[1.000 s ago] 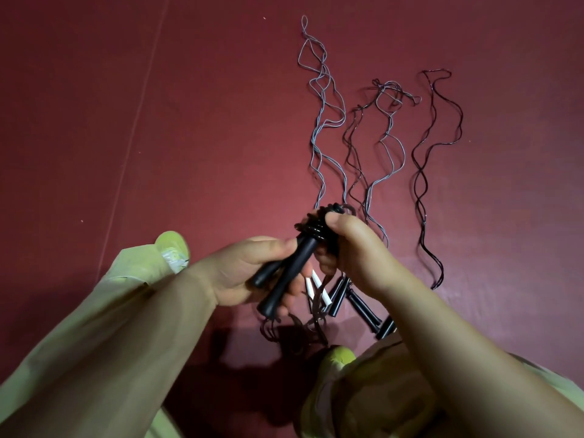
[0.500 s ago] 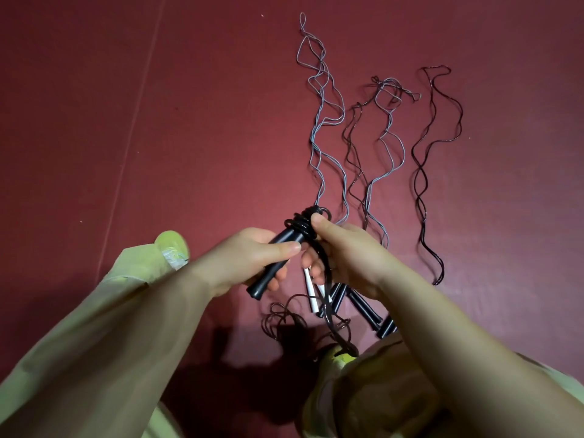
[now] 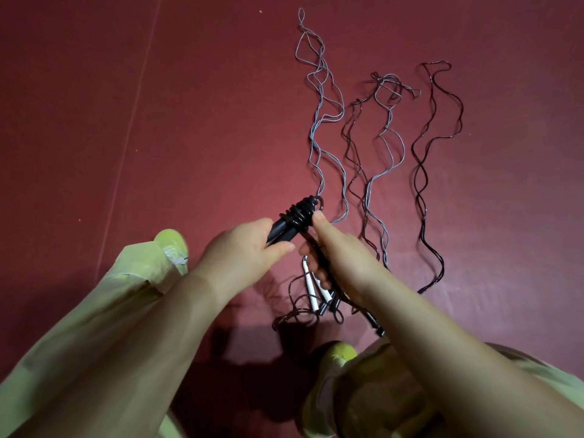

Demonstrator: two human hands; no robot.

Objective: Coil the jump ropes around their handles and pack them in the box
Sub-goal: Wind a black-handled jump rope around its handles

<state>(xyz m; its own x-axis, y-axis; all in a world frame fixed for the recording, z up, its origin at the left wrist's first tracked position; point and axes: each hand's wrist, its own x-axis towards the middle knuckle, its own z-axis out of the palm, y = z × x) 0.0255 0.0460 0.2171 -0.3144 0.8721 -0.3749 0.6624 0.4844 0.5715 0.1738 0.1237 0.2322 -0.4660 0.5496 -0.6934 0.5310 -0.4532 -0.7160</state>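
My left hand (image 3: 243, 251) grips a pair of black jump rope handles (image 3: 286, 227), held together and pointing up to the right. Dark rope coils (image 3: 300, 211) wrap the handles' upper end. My right hand (image 3: 335, 251) pinches the loose dark rope (image 3: 319, 248) just below the coils, thumb against the wraps. The rope's slack lies in loops (image 3: 297, 314) on the floor under my hands. Several other jump ropes stretch out on the floor beyond: a grey one (image 3: 316, 99), a mixed grey and dark pair (image 3: 376, 147) and a dark one (image 3: 423, 165). No box is in view.
White handles (image 3: 309, 286) and black handles (image 3: 374, 324) of the other ropes lie under my right wrist. The floor is a dark red mat (image 3: 158, 121) with a seam on the left. My yellow-green shoes (image 3: 172, 245) and light trouser legs fill the bottom.
The handle pair has tilted and lifted further up to the right. My right hand moved from over the coils to just below them, and more rope has been drawn up from the floor.
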